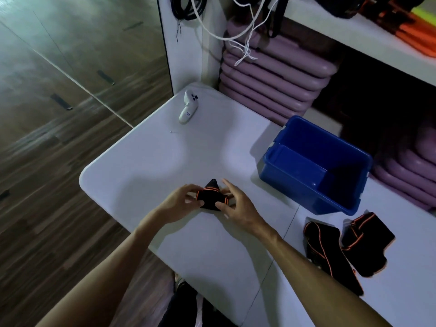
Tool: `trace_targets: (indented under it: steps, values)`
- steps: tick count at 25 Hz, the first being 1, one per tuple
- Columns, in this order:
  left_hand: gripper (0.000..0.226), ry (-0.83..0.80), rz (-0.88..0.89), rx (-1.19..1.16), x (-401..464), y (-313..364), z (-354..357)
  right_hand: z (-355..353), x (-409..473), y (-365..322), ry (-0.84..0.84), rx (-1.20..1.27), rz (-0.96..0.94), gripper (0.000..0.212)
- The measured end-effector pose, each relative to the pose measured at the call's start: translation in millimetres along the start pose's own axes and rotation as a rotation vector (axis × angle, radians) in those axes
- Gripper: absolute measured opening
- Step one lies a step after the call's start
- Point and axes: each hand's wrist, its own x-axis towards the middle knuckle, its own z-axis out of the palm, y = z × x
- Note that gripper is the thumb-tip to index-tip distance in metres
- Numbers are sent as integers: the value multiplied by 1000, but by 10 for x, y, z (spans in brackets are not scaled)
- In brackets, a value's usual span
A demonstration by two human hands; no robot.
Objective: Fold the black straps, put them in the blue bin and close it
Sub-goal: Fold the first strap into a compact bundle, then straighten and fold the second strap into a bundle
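A black strap with orange edging, folded into a small bundle, rests on the white table. My left hand grips its left side and my right hand pinches its right side. The blue bin stands open and tilted at the right, with nothing visible inside. Two more black straps with orange trim lie near the bin's front: a long one and a folded one. No lid is in view.
A white handheld controller lies at the table's far corner. Purple mats are stacked behind the table under a white shelf. White cords hang down. Wooden floor lies to the left.
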Motion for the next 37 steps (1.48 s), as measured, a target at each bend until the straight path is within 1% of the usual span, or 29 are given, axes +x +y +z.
trace_targets:
  steps: [2,5,7,8,10,13,18,20,23,24,27,29,31,33,35,36,37]
  values:
    - [36,-26,110,42,83,49,115,-8,-108,128,96,-67,-9,72]
    - [45,-44,356,230,296,195,426,-55,-308,278,333,-106,26,54]
    - [41,-38,507,325,444,331,628,-96,-369,326,487,-101,59,45]
    - [38,-41,560,333,523,397,710,-122,-376,340,552,-113,75,43]
    - [32,-36,612,338,661,498,796,-168,-362,348,635,-126,112,46]
    - [33,-50,643,372,804,572,849,-233,-372,330,672,-74,182,51]
    - [32,-42,607,378,846,592,859,-217,-368,330,727,-53,212,46]
    - [37,-48,620,382,848,581,839,-203,-373,324,741,-62,228,45]
    - [51,-40,643,407,783,519,837,-182,-433,302,758,-69,215,47]
    - [56,-29,641,421,739,493,844,-174,-468,293,757,-61,211,49]
    - [69,39,559,436,563,459,868,-137,-628,271,735,-16,205,52]
    - [67,126,599,475,431,450,925,-129,-786,308,765,-28,183,52]
    - [56,183,694,547,287,478,1049,-149,-981,401,818,-73,189,46]
    - [45,146,798,581,189,537,1249,-204,-1222,546,884,-216,244,39]
    - [35,27,844,582,162,603,1497,-280,-1456,681,948,-430,325,38]
    - [31,-56,812,567,148,660,1662,-338,-1605,743,974,-497,381,39]
    - [29,-138,734,539,139,714,1820,-389,-1745,793,982,-535,440,42]
